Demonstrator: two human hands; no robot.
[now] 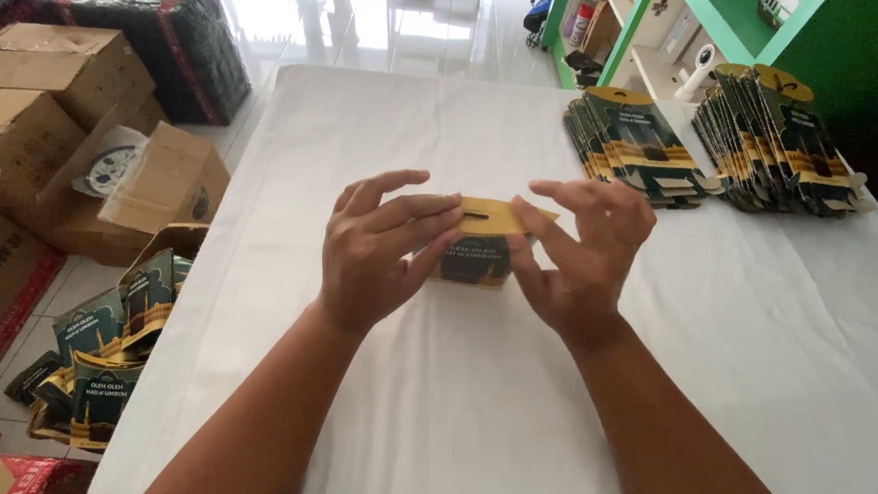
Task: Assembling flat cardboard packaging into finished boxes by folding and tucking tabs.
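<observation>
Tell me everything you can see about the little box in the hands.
The box is small, printed card, dark green with gold trim and a gold top flap that has a slot cut in it. It sits upright on the white table, near the middle. The left hand and right hand grip it from either side, fingers pressed on the top flap. The hands hide its sides.

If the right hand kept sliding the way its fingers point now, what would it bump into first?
The right hand points leftward, and its fingers already touch the small dark-green and gold box. Beyond it, likely the left hand on the other side.
</observation>
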